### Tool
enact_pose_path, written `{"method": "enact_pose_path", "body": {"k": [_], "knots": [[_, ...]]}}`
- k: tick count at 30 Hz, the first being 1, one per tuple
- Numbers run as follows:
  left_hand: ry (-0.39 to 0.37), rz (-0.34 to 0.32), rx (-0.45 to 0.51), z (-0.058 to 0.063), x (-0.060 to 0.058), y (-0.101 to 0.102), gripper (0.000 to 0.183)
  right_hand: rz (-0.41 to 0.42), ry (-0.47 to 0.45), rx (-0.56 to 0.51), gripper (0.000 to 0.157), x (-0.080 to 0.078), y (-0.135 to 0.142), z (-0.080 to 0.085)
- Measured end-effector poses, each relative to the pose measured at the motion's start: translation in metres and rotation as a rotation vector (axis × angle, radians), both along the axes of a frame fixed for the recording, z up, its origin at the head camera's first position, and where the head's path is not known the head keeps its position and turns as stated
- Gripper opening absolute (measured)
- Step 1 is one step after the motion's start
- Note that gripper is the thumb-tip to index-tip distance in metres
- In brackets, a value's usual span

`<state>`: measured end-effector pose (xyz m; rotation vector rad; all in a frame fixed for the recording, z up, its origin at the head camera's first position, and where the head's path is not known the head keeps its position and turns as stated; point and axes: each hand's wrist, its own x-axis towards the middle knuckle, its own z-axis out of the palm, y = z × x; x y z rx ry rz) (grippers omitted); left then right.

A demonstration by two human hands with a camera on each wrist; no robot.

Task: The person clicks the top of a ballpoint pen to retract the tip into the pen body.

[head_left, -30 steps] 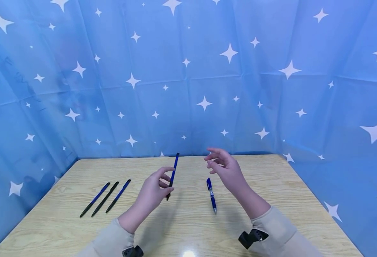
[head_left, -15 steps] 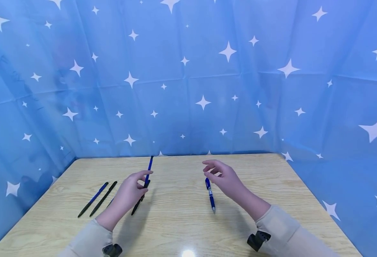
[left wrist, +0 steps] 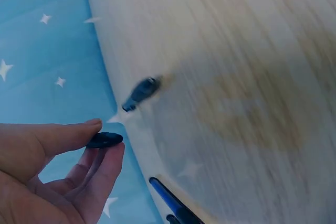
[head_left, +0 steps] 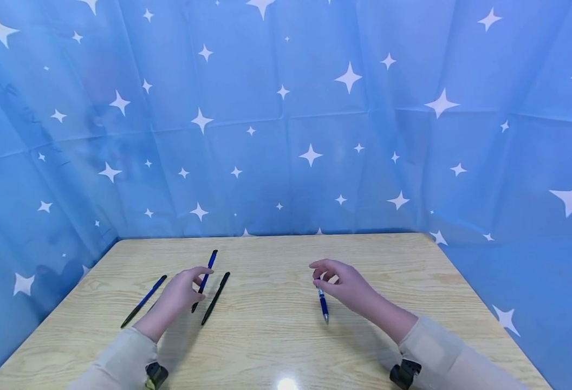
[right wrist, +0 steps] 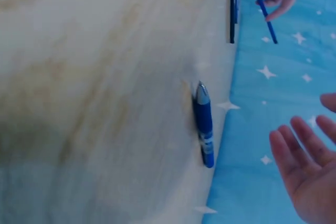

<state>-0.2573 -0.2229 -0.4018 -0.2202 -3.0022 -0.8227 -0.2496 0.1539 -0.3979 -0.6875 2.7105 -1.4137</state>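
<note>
My left hand (head_left: 181, 292) pinches a slim blue pen (head_left: 211, 260) with black ends between thumb and fingers, tilted above the table. Just right of that hand lies a black pen (head_left: 216, 298); farther left is another blue-and-black pen (head_left: 144, 300). The left hand and wrist largely cover a further pen. My right hand (head_left: 349, 284), fingers loosely bent, hovers over the top end of a thicker blue pen (head_left: 324, 307) with a clear section and silver tip. In the right wrist view, that blue pen (right wrist: 205, 124) lies apart from the spread fingers (right wrist: 310, 150).
The pens lie on a light wood-grain table (head_left: 266, 346). Behind it and along its sides hangs a blue curtain (head_left: 247, 151) with white stars. A dark wrist camera (head_left: 405, 374) sits on the right sleeve, and another (head_left: 156, 375) on the left.
My left hand has carried its pen left and lower, uncovering the black pen and covering others at the left. My right hand has come down toward the thicker blue pen.
</note>
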Motion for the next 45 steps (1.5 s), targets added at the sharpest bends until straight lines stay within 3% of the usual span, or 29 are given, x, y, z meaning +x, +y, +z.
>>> {"method": "enact_pose_path", "body": {"k": [5, 14, 18, 23, 28, 34, 45], "knots": [[-0.035, -0.01, -0.041, -0.008, -0.007, -0.007, 0.053, 0.036, -0.023, 0.026, 0.031, 0.004, 0.001, -0.006], [-0.125, -0.006, -0.099, -0.019, -0.016, -0.012, 0.052, 0.207, -0.07, 0.11, 0.03, 0.011, 0.003, -0.005], [-0.135, -0.023, -0.093, -0.019, -0.018, -0.014, 0.051, 0.22, -0.063, 0.154, 0.032, 0.013, 0.003, -0.005], [-0.136, -0.044, -0.094, -0.018, -0.019, -0.016, 0.049, 0.216, -0.023, 0.24, 0.032, 0.013, 0.005, -0.005], [-0.137, -0.045, -0.085, -0.019, -0.02, -0.019, 0.048, 0.25, 0.09, 0.365, 0.033, 0.015, 0.006, -0.006], [-0.166, -0.026, -0.075, -0.009, -0.014, -0.02, 0.047, 0.269, 0.19, 0.452, 0.034, 0.017, 0.005, -0.006], [-0.169, -0.015, -0.081, 0.003, -0.014, -0.014, 0.051, 0.266, 0.164, 0.451, 0.038, 0.014, 0.005, -0.001]]}}
